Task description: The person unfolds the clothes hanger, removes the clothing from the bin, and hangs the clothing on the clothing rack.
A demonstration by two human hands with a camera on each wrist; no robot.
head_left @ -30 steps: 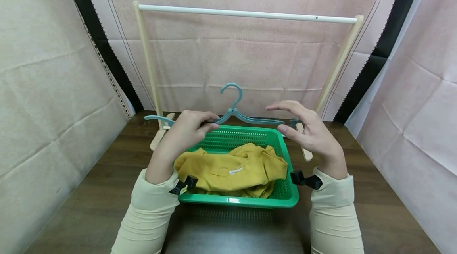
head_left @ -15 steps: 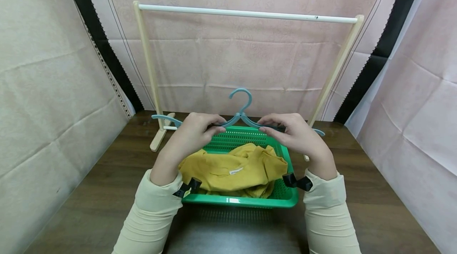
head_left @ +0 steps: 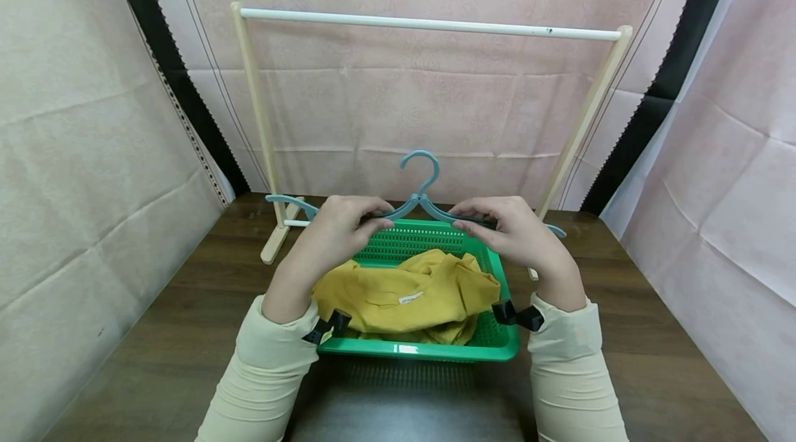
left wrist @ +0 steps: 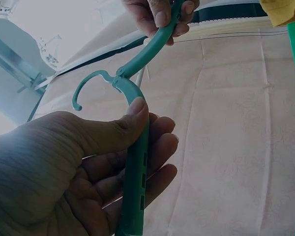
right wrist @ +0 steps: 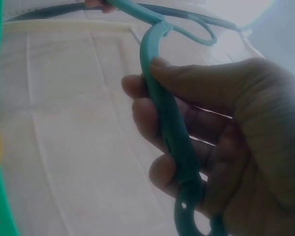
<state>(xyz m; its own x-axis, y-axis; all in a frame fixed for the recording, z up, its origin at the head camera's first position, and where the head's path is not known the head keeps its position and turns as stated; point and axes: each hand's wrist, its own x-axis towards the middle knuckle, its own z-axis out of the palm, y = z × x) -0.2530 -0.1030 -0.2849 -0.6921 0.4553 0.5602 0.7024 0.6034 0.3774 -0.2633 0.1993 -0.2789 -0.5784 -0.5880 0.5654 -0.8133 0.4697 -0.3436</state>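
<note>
A blue plastic clothes hanger (head_left: 421, 199) is held level above the back rim of the basket, its hook pointing up. My left hand (head_left: 338, 228) grips its left arm, and my right hand (head_left: 513, 229) grips the right arm. In the left wrist view the thumb (left wrist: 136, 110) presses on the hanger (left wrist: 136, 162) with the fingers curled behind it. The right wrist view has the hanger (right wrist: 167, 113) between thumb and curled fingers. Below lies a crumpled yellow garment (head_left: 417, 290) with a small white label, inside a green basket (head_left: 419, 351).
Behind the basket stands a rack with a white horizontal bar (head_left: 429, 24) and pale side posts (head_left: 258, 100). The basket sits on a dark brown wooden table (head_left: 155, 352). Pale cloth walls (head_left: 734, 173) surround the table on the sides and back.
My right hand, apart from the hanger a second ago, has moved left and taken hold of its right arm. The hanger has shifted slightly right with my left hand; its left end rose a little.
</note>
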